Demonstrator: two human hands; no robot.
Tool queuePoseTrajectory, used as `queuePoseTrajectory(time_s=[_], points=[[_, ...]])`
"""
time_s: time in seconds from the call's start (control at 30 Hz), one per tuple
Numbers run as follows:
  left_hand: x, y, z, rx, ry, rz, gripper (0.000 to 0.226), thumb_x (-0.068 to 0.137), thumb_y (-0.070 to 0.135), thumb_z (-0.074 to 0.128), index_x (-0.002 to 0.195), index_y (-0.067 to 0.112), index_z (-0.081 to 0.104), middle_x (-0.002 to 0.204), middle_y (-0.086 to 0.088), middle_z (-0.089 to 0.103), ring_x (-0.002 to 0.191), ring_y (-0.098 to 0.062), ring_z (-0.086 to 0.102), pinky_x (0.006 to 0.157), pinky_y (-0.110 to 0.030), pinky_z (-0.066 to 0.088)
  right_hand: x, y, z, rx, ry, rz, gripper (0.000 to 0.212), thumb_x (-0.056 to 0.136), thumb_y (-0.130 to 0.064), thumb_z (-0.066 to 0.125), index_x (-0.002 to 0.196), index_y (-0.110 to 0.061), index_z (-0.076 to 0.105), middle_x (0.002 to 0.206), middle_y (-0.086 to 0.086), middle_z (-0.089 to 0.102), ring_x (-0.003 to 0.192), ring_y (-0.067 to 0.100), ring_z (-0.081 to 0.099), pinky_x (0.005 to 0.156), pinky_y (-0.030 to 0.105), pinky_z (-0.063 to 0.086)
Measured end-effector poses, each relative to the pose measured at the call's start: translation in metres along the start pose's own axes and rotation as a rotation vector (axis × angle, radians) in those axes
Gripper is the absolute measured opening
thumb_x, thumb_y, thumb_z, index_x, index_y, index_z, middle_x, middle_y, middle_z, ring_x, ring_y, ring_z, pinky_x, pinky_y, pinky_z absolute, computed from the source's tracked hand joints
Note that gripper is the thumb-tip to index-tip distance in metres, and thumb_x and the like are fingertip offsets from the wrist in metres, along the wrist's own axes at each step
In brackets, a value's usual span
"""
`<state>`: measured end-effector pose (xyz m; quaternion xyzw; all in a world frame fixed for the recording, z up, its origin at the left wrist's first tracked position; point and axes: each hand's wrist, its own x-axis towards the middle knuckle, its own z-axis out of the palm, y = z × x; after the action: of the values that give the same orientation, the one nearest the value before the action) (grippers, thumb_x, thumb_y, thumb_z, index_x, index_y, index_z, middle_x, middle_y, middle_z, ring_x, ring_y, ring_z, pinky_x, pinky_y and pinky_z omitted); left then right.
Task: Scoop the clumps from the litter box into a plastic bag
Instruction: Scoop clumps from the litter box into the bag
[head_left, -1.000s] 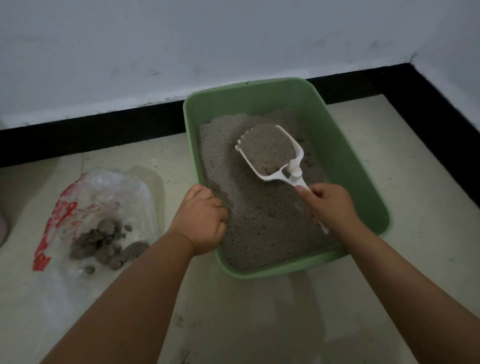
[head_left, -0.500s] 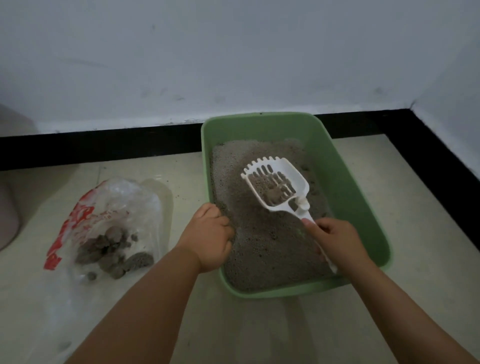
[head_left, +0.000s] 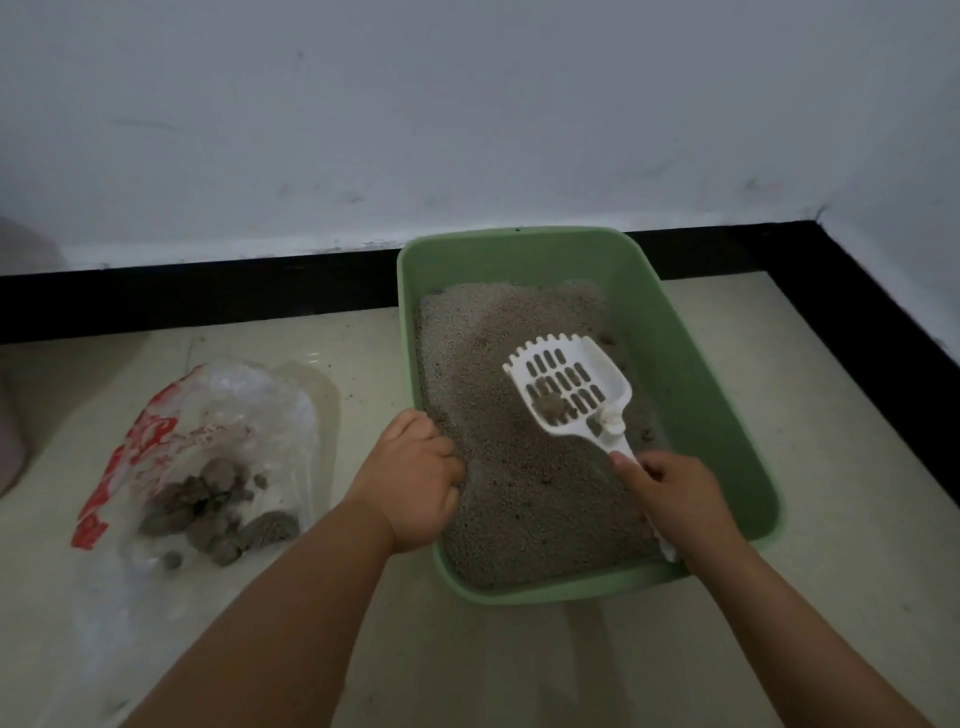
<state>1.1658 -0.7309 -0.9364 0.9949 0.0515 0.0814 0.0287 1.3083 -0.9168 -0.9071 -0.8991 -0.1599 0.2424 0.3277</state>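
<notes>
The right hand grips the handle of the white slotted scoop and holds its head above the litter in the green litter box, with one small dark clump sitting near the heel of the scoop head. The left hand curls over the box's near-left rim and steadies it. The plastic bag lies on the floor well to the left of the box, already holding a heap of clumps, its mouth slack, not propped open. The likeliest trouble is in the carry: the clump is small and loose on a slotted surface, so a tilt or a jerk on the way across the left rim could roll it off onto the floor. The bag's limp opening could also fold shut under the scoop, so the clump may land outside. If the left hand lets go too soon, the box may slide.
</notes>
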Motion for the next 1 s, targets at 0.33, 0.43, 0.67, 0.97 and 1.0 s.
queuePoseTrajectory(time_s=[0.33, 0.43, 0.67, 0.97, 1.0], points=[[-0.038, -0.004, -0.002, -0.221, 0.193, -0.112, 0.029, 0.069, 0.021, 0.040, 0.083, 0.008, 0.063, 0.085, -0.008, 0.066, 0.087, -0.018, 0.043, 0.083, -0.027, 0.034, -0.022, -0.019, 0.001, 0.027, -0.039, 0.043, 0.043, 0.091, -0.028, 0.054, 0.086, 0.014, 0.060, 0.043, 0.001, 0.043, 0.024, 0.003, 0.039, 0.041, 0.018, 0.035], [-0.081, -0.035, -0.016, -0.061, 0.261, -0.371, 0.037, 0.069, 0.025, 0.040, 0.094, 0.007, 0.061, 0.094, -0.016, 0.066, 0.095, -0.022, 0.041, 0.088, -0.036, 0.040, -0.030, -0.037, 0.011, -0.015, -0.086, -0.034, 0.039, 0.091, -0.028, 0.054, 0.069, 0.004, 0.058, 0.037, -0.005, 0.044, 0.023, 0.000, 0.038, 0.037, 0.016, 0.036], [-0.160, -0.092, -0.056, -0.103, -0.036, -1.028, 0.053, 0.080, 0.019, 0.055, 0.130, 0.003, 0.045, 0.123, -0.026, 0.050, 0.104, -0.041, 0.053, 0.082, -0.049, 0.048, -0.059, -0.103, 0.076, -0.148, -0.366, -0.238, 0.032, 0.093, -0.023, 0.052, 0.061, -0.020, 0.055, 0.051, -0.004, 0.052, 0.036, 0.000, 0.047, 0.038, 0.011, 0.034], [-0.163, -0.099, -0.056, -0.343, 0.114, -1.236, 0.039, 0.090, 0.006, 0.045, 0.130, 0.005, 0.043, 0.110, -0.020, 0.061, 0.100, -0.035, 0.058, 0.076, -0.035, 0.044, -0.087, -0.143, 0.159, -0.969, -0.291, -0.776, 0.028, 0.096, -0.006, 0.032, 0.121, -0.011, 0.044, 0.117, 0.009, 0.053, 0.086, 0.026, 0.050, 0.066, 0.028, 0.030], [-0.163, -0.098, -0.056, -0.346, 0.114, -1.230, 0.040, 0.090, 0.006, 0.045, 0.130, 0.006, 0.043, 0.113, -0.019, 0.060, 0.102, -0.034, 0.057, 0.077, -0.035, 0.044, -0.087, -0.141, 0.158, -0.981, -0.249, -0.802, 0.029, 0.095, -0.005, 0.034, 0.122, -0.009, 0.045, 0.115, 0.010, 0.054, 0.082, 0.025, 0.048, 0.061, 0.027, 0.029]])
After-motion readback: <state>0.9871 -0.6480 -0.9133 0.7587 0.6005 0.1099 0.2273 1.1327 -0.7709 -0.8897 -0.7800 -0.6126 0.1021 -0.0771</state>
